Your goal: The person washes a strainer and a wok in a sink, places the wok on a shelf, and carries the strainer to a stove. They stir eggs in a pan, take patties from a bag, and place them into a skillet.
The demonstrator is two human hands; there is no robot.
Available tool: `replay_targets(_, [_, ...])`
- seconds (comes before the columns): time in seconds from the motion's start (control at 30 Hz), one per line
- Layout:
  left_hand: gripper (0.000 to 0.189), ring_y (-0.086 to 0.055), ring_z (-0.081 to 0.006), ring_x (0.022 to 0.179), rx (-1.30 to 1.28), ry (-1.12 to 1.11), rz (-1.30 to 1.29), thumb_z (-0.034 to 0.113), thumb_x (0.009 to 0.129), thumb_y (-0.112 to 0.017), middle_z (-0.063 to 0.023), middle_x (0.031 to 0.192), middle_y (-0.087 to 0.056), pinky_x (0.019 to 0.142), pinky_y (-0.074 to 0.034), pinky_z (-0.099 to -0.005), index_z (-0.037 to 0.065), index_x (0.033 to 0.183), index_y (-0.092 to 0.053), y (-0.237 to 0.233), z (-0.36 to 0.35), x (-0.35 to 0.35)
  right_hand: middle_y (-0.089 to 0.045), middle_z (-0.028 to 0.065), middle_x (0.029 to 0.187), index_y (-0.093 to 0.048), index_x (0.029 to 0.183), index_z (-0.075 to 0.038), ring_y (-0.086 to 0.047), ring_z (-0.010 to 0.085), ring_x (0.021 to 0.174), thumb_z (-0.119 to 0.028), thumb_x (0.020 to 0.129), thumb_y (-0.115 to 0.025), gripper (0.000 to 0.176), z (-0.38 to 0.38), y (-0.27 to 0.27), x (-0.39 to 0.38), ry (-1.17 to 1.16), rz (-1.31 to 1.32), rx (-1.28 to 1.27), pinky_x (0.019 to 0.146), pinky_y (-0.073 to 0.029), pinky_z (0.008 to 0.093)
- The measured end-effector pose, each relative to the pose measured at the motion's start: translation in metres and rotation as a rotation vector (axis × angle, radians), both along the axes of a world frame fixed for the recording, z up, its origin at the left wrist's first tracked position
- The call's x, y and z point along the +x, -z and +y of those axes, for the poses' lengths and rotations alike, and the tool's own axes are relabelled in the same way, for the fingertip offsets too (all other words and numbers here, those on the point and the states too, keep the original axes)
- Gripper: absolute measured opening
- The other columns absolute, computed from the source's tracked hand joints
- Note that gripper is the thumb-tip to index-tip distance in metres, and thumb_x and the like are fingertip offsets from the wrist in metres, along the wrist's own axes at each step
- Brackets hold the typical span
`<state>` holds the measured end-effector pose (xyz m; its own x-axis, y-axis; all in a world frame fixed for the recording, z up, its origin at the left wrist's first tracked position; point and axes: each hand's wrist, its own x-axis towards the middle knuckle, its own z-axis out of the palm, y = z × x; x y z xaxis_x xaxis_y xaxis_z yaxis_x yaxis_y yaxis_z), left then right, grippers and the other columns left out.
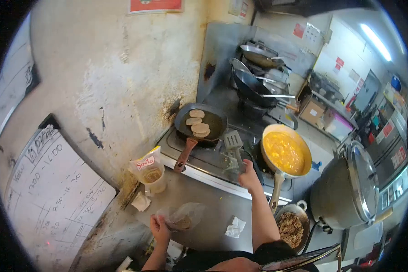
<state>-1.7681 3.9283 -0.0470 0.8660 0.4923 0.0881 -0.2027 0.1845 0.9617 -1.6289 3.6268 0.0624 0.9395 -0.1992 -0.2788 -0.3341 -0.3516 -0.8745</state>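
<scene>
My left hand [160,230] is closed on the edge of a clear plastic bag [191,210] low over the steel counter, with a round brownish patty [183,222] showing in it. Farther right, my right hand [249,177] grips a slotted turner [233,141] whose blade points up and away over the stove. Left of that blade, a dark square frying pan [219,121] with a brown handle sits on the stove, several pale brown patties [200,129] lying in it. On the other side, a light-coloured pan [309,156] holds a yellow egg-like mixture [283,152].
A Sovia pouch [147,167] stands in a clear plastic jug [156,183] by the wall. Crumpled white paper [235,227] lies on the counter [204,242]. At right are a bowl of brown minced food [291,230] and a large lidded pot [335,192]. Woks [249,86] stand behind.
</scene>
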Motion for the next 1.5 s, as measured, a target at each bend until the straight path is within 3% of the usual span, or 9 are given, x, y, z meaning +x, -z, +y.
replay_targets(0.07, [0.019, -0.037, -0.0046, 0.065, -0.046, 0.004, 0.0, 0.013, 0.089, -0.048, 0.0035, 0.069, -0.042, 0.058, -0.031, -0.0193, 0.008, 0.072, -0.04, 0.016, 0.004, 0.002, -0.052, 0.0266, 0.1, -0.023, 0.128, -0.001, -0.053, 0.0368, 0.094, 0.004, 0.067, -0.047, 0.066, 0.001, 0.003, -0.005, 0.021, -0.501, -0.638, 0.077, -0.043, 0.0397])
replay_targets(0.13, [0.018, -0.037, -0.0047, 0.065, -0.07, 0.028, 0.019, 0.013, 0.088, -0.048, 0.0033, 0.069, -0.042, 0.058, -0.031, -0.0192, 0.007, 0.073, -0.041, 0.018, 0.005, 0.001, -0.052, 0.0239, 0.099, -0.027, 0.128, 0.002, -0.052, 0.038, 0.092, 0.006, 0.066, -0.045, 0.065, 0.022, -0.042, -0.018, 0.097, -0.49, -0.72, 0.077, -0.042, 0.041])
replay_targets(0.2, [0.015, -0.038, -0.0051, 0.065, -0.083, -0.016, -0.037, 0.013, 0.088, -0.049, 0.0031, 0.07, -0.044, 0.059, -0.032, -0.0192, 0.006, 0.075, -0.043, 0.005, -0.002, 0.003, -0.046, 0.0257, 0.112, -0.031, 0.127, 0.003, -0.051, 0.0381, 0.097, 0.003, 0.064, -0.049, 0.065, 0.028, -0.073, -0.02, -0.02, -0.267, -0.824, 0.08, -0.045, 0.0387])
replay_targets(0.37, [0.011, -0.042, -0.0062, 0.069, -0.053, 0.035, -0.03, 0.012, 0.087, -0.049, 0.0015, 0.072, -0.048, 0.063, -0.035, -0.0198, 0.005, 0.079, -0.047, 0.026, 0.009, -0.001, -0.047, 0.0237, 0.112, -0.038, 0.127, -0.008, -0.054, 0.037, 0.093, -0.001, 0.069, -0.048, 0.059, 0.045, -0.073, 0.008, -0.25, -0.362, -0.822, 0.078, -0.046, 0.0423])
replay_targets(0.63, [0.006, -0.047, -0.0085, 0.073, -0.032, 0.058, -0.071, 0.007, 0.086, -0.047, -0.0018, 0.077, -0.051, 0.068, -0.038, -0.0213, 0.003, 0.082, -0.048, 0.012, 0.009, -0.001, -0.044, 0.0223, 0.117, -0.041, 0.123, -0.009, -0.055, 0.0372, 0.093, -0.004, 0.069, -0.052, 0.055, 0.068, -0.072, 0.032, -0.057, -0.208, -0.919, 0.077, -0.048, 0.0421])
replay_targets(0.8, [0.003, -0.047, -0.0093, 0.074, -0.041, 0.058, -0.034, 0.004, 0.085, -0.047, -0.0028, 0.078, -0.051, 0.069, -0.038, -0.0221, 0.003, 0.083, -0.047, 0.007, 0.01, -0.002, -0.046, 0.0196, 0.112, -0.038, 0.124, -0.008, -0.057, 0.0367, 0.089, -0.003, 0.069, -0.051, 0.057, 0.056, -0.067, 0.021, -0.342, -0.342, -0.934, 0.074, -0.048, 0.0426])
replay_targets(0.93, [0.003, -0.046, -0.009, 0.073, -0.022, 0.086, -0.032, 0.005, 0.085, -0.048, -0.0019, 0.077, -0.05, 0.068, -0.038, -0.0218, 0.003, 0.083, -0.047, 0.02, 0.013, -0.004, -0.047, 0.0186, 0.111, -0.036, 0.126, -0.009, -0.057, 0.0362, 0.089, -0.003, 0.069, -0.051, 0.058, 0.059, -0.062, 0.023, -0.302, -0.224, -0.989, 0.073, -0.049, 0.0419])
replay_targets(1.43, [0.008, -0.044, -0.0084, 0.071, 0.028, 0.05, -0.023, 0.011, 0.086, -0.05, -0.0009, 0.077, -0.049, 0.067, -0.037, -0.0215, 0.003, 0.083, -0.048, 0.026, 0.013, -0.002, -0.049, 0.0177, 0.105, -0.04, 0.12, -0.007, -0.059, 0.0338, 0.083, -0.007, 0.076, -0.05, 0.045, 0.055, -0.067, 0.062, -0.137, -0.244, -1.1, 0.068, -0.051, 0.0399])
replay_targets(1.5, [0.008, -0.045, -0.0087, 0.072, -0.018, 0.045, -0.025, 0.01, 0.086, -0.05, -0.0011, 0.078, -0.05, 0.068, -0.038, -0.0218, 0.003, 0.084, -0.049, 0.027, 0.012, -0.002, -0.048, 0.0191, 0.112, -0.043, 0.121, -0.01, -0.056, 0.0345, 0.092, -0.002, 0.067, -0.054, 0.055, 0.059, -0.072, 0.076, -0.08, -0.26, -0.97, 0.074, -0.049, 0.0405])
